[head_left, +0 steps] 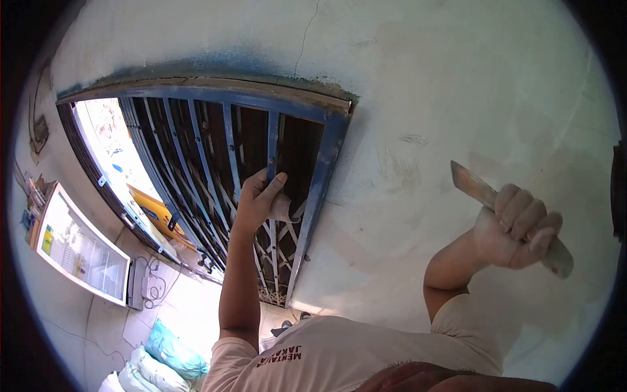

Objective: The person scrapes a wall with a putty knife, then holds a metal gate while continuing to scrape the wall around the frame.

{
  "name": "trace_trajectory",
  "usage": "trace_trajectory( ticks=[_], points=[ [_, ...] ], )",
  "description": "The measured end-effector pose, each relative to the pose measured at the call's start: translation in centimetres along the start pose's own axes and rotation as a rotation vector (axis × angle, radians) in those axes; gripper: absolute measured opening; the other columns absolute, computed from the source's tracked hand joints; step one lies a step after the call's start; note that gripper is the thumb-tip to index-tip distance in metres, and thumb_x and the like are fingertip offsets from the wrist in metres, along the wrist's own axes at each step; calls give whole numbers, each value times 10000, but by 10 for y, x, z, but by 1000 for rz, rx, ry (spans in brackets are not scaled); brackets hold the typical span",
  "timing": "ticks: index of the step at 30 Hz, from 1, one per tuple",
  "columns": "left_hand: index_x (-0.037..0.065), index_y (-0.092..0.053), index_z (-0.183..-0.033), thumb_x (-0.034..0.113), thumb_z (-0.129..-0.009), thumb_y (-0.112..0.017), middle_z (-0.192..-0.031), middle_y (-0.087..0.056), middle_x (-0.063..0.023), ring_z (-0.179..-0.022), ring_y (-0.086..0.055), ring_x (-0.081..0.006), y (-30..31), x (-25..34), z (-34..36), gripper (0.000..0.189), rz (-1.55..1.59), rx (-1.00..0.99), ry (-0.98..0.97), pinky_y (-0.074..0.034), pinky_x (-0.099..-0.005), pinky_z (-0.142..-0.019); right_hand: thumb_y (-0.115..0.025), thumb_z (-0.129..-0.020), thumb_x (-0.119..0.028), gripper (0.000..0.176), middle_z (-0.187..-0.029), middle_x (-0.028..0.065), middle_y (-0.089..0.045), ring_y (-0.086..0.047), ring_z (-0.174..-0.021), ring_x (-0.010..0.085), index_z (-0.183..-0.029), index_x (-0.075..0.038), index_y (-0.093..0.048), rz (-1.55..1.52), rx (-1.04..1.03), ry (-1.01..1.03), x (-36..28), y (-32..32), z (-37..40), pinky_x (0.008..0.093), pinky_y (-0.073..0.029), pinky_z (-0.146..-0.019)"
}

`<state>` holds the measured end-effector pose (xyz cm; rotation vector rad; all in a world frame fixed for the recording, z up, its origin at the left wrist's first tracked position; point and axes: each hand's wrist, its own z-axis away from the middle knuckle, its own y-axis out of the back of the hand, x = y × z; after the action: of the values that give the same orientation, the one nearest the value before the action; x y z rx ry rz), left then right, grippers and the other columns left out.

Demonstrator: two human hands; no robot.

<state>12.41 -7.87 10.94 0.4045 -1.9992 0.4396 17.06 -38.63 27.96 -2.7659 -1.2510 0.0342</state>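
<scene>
On the folding metal gate (230,137), my left hand (260,199) is closed at a blue upright bar (273,140), thumb laid over it. A curled pale sheet (281,209), like a scrap of sandpaper, sticks out below that thumb. My right hand (519,225) is raised on the right, fingers wrapped round the handle of a scraper (473,184). Its flat, dusty blade points up and left, and the handle end shows below my fist. Behind the scraper is the pale wall (418,215), with scuffs and smeared patches; the blade overlaps it in this view.
A blue frame (320,173) edges the gate, with blue overspray on the wall above. At left stand a white-framed glass case (83,251) and cables (155,281). Stuffed bags (171,353) lie on the tiled floor below. A yellow panel (153,212) shows beyond the gate.
</scene>
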Motion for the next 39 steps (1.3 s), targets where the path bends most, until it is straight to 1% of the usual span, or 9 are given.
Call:
trace_trajectory(
  ticks=[5,12,15,23,25,27,31,35,39],
  points=[
    [60,-526,-733,225,-901,-572,-579,-464,54,-488,-420,-35,-4,3,3,240,44,-7,49,-330,-203,-447,-445,-899,-206,271,-512,-19,-343,-279,-434,90,-661,-139,-332,312,62,-202,43,12,7,258,-260,-447],
    [63,-525,-735,228,-901,-573,-588,-466,57,-506,-422,-27,-4,3,2,239,35,16,43,-331,-198,-459,-469,-884,-146,229,-489,-36,-293,-292,-457,90,-687,-141,-352,-30,113,160,-1,2,14,246,-250,-452],
    [62,-531,-735,226,-901,-573,-597,-472,59,-516,-425,-24,-7,6,2,237,50,17,44,-333,-196,-468,-466,-888,-178,252,-496,-33,-293,-276,-449,89,-675,-147,-333,395,281,-111,47,8,17,244,-237,-449],
    [54,-549,-754,223,-900,-573,-602,-492,54,-523,-440,-28,-6,4,2,225,-3,30,48,-344,-196,-477,-433,-899,-189,270,-505,-25,-244,-228,-446,86,-662,-141,-313,-32,314,166,5,0,18,252,-236,-451],
    [57,-546,-750,224,-901,-571,-598,-495,48,-519,-449,-34,-5,2,2,227,10,25,58,-352,-198,-476,-433,-902,-202,249,-508,-24,-250,-258,-468,86,-682,-142,-332,395,568,-10,42,0,19,253,-250,-449],
    [59,-542,-747,224,-901,-570,-593,-494,44,-508,-451,-41,-9,5,5,228,39,28,83,-357,-203,-470,-433,-904,-218,243,-509,-22,-254,-272,-480,89,-691,-143,-344,189,351,-263,54,6,22,258,-255,-448],
    [56,-542,-755,221,-901,-569,-590,-492,38,-485,-448,-51,-6,5,3,222,2,25,67,-359,-213,-457,-440,-900,-165,206,-508,-25,-252,-245,-453,98,-726,-138,-332,-138,401,190,15,1,33,261,-239,-442],
    [57,-539,-752,219,-900,-571,-599,-498,36,-500,-454,-50,-8,5,4,222,43,34,83,-360,-209,-469,-428,-911,-179,255,-508,-26,-259,-255,-458,99,-682,-142,-324,480,367,155,32,4,26,257,-242,-444],
    [56,-567,-805,209,-910,-550,-599,-500,39,-510,-444,-42,-13,9,4,187,7,65,86,-338,-200,-475,-394,-930,-174,271,-506,-26,-259,-261,-466,96,-665,-144,-342,142,319,15,34,7,29,249,-243,-449]
  ],
)
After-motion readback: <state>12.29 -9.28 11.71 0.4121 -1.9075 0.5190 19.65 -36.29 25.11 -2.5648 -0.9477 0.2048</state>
